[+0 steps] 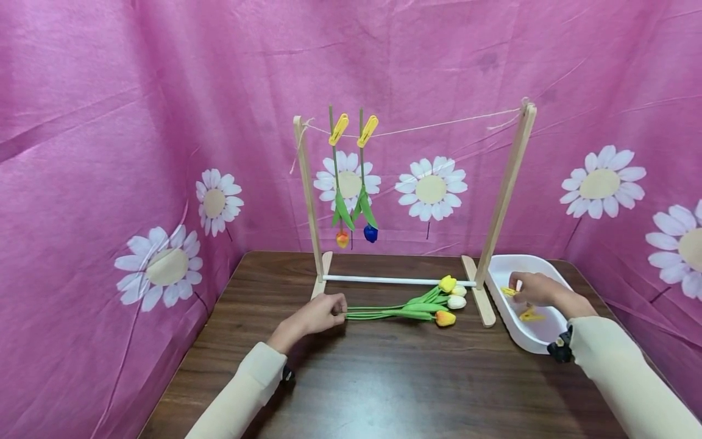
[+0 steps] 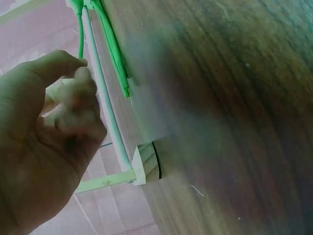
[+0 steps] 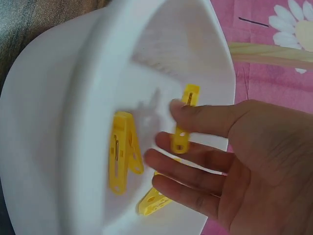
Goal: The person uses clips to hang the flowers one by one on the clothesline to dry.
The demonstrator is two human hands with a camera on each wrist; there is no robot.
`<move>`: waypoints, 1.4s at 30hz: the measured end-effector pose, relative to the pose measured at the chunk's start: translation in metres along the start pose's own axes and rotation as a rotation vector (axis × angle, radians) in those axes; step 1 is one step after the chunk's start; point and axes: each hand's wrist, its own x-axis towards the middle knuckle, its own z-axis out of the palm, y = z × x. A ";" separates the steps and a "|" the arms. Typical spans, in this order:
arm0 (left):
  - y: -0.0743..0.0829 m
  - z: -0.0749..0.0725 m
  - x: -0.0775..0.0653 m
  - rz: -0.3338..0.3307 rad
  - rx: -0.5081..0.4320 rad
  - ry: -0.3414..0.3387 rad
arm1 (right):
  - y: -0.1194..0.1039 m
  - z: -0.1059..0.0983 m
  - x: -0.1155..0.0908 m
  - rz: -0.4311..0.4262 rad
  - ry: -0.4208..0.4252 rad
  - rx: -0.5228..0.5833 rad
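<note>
My left hand (image 1: 320,312) pinches the stem end of an artificial tulip (image 2: 80,41) between thumb and fingertips, just above the table. More tulips (image 1: 422,309), yellow, white and orange, lie with their green stems towards that hand. Over the white tub (image 1: 518,334), my right hand (image 1: 534,288) holds a yellow clothespin (image 3: 188,115) between thumb and forefinger. Two more yellow clothespins (image 3: 120,152) lie on the tub's floor, one partly behind the fingers. Clipped to a string (image 1: 439,126) by yellow clothespins, an orange tulip (image 1: 342,238) and a blue tulip (image 1: 370,233) hang head down.
A wooden frame with a left post (image 1: 309,201) and a right post (image 1: 506,195) carries the string. Its feet stand on the brown table (image 1: 384,384), joined by a white rod (image 1: 384,280). Behind hangs a pink cloth (image 1: 247,73) printed with daisies.
</note>
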 end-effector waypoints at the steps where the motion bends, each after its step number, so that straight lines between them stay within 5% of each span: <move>1: 0.000 -0.001 0.000 -0.003 -0.005 0.000 | 0.000 -0.001 -0.001 -0.004 0.010 -0.003; 9: -0.001 -0.009 -0.001 -0.062 -0.058 0.049 | 0.001 -0.005 -0.003 0.017 0.226 -0.107; 14: -0.002 -0.013 0.000 -0.085 -0.089 0.147 | -0.004 -0.012 -0.004 0.059 0.323 -0.055; 18: 0.000 -0.015 0.002 -0.135 -0.255 0.220 | -0.011 -0.018 -0.006 0.054 0.354 0.019; 23: 0.007 -0.018 0.004 -0.178 -0.577 0.275 | -0.020 -0.022 -0.007 0.045 0.355 0.129; 32: 0.021 -0.014 0.016 0.066 -1.062 0.291 | -0.033 -0.027 -0.003 0.022 0.297 0.259; 36: 0.027 -0.012 0.021 0.118 -1.150 0.326 | -0.040 -0.029 -0.004 0.011 0.315 0.291; 42: 0.036 -0.015 0.026 0.103 -1.163 0.374 | -0.054 -0.036 -0.004 -0.026 0.391 0.397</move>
